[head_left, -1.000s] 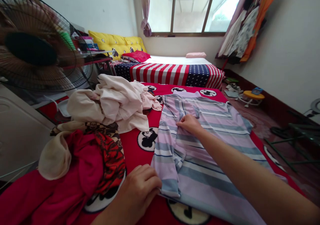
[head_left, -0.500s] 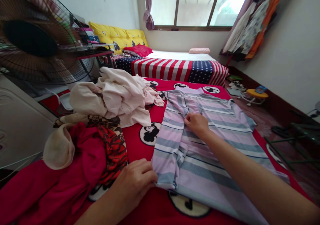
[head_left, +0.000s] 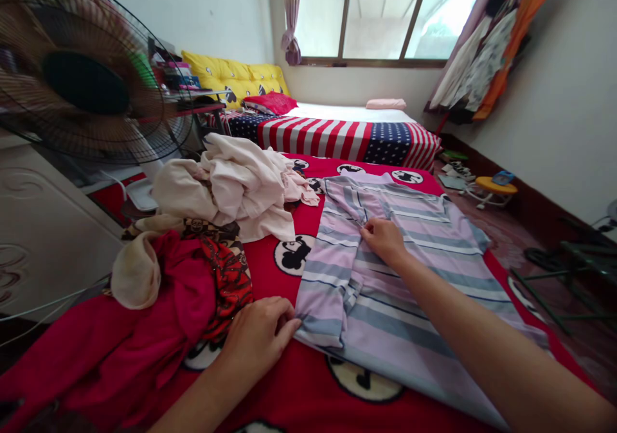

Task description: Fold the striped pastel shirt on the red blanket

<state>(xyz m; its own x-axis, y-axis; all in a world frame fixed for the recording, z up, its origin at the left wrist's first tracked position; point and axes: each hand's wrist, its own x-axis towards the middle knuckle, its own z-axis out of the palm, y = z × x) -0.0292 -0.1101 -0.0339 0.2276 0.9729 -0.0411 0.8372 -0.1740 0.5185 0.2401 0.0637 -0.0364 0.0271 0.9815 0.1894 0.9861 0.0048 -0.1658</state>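
Observation:
A striped shirt (head_left: 414, 291) in lilac, grey and white lies spread on a red blanket (head_left: 270, 391) with round cartoon patches. One side of it is folded inward over the body. My right hand (head_left: 384, 241) pinches the fabric near the upper part of that folded strip. At the lower left corner of the shirt, my left hand (head_left: 263, 333) is closed with thumb and fingertips on the edge. Its fingertips are partly hidden.
Left of the shirt are heaped cream cloth (head_left: 241, 182) and a crimson garment (head_left: 178, 285). A large fan (head_left: 87, 83) stands at far left. Behind is a bed with a flag-pattern cover (head_left: 332, 136). A yellow-topped stool (head_left: 496, 185) is on the floor at right.
The view has shifted slightly. My left hand has moved a little up along the shirt's edge, while my right hand keeps its pinch at nearly the same spot.

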